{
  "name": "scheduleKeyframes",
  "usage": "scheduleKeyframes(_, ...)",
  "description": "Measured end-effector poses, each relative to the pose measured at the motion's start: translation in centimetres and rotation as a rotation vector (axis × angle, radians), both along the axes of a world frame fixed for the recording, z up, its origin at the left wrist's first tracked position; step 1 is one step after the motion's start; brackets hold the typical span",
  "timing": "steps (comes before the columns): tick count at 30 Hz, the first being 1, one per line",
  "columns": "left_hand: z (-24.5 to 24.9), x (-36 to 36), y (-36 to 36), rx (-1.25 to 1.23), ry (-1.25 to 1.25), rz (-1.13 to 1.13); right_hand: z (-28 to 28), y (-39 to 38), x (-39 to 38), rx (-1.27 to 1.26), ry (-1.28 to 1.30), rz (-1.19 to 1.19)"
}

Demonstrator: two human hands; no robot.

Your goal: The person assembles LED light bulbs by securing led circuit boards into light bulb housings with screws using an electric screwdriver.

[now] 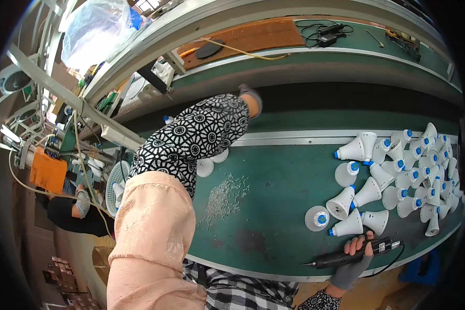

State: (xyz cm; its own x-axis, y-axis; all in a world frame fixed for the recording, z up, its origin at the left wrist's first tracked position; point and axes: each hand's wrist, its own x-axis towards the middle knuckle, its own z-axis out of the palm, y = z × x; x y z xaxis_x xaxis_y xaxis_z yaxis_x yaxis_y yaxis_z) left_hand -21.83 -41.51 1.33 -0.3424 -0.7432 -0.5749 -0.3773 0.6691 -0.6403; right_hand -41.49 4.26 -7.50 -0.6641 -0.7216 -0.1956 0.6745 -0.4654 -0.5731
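Note:
My right hand [357, 256], in a grey fingerless glove, is wrapped round a black electric screwdriver [341, 257] at the front edge of the bench. The screwdriver's thin bit points left, and a cord leaves its other end. My left arm, in a pink sleeve with a black-and-white patterned cuff, reaches across the bench. At its end my gloved left hand [251, 100] is over the dark strip behind the metal rail; its fingers are blurred and mostly hidden. Below that arm is a pile of small screws [225, 200]. Near my right hand lie white cone-shaped housings [368, 192] with blue tips.
Several more white housings [418, 178] crowd the bench's right side. Round white parts [205, 168] sit partly behind my left arm. A metal rail [294, 137] runs along the back. On the upper shelf are a black adapter [328, 39] and cable. Another person's gloved hand [82, 201] shows at far left.

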Motion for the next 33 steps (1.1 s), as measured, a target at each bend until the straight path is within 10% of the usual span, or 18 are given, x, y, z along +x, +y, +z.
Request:
scheduleKeyframes(3,-7.2,5.5,-5.5,-0.030,-0.060,0.238,-1.0,0.2,-0.5,-0.060,0.003,0.041)
scheduleKeyframes(7,-4.6,8.0,-3.9,0.110,0.078,0.060,-1.1,0.4,-0.5,-0.132,0.038,0.044)
scheduleKeyframes(13,8.0,9.7,12.5,0.142,1.198,-0.005,2.2,4.2,-0.1,-0.322,0.084,0.086)
scheduleKeyframes(18,3.3,14.8,29.4,0.569,1.937,0.342,7.4,4.2,8.0,-0.176,0.004,0.402)
scheduleKeyframes(33,-4.7,21.4,42.0,0.838,2.176,0.549,7.1,1.1,24.5,0.347,0.371,0.790)
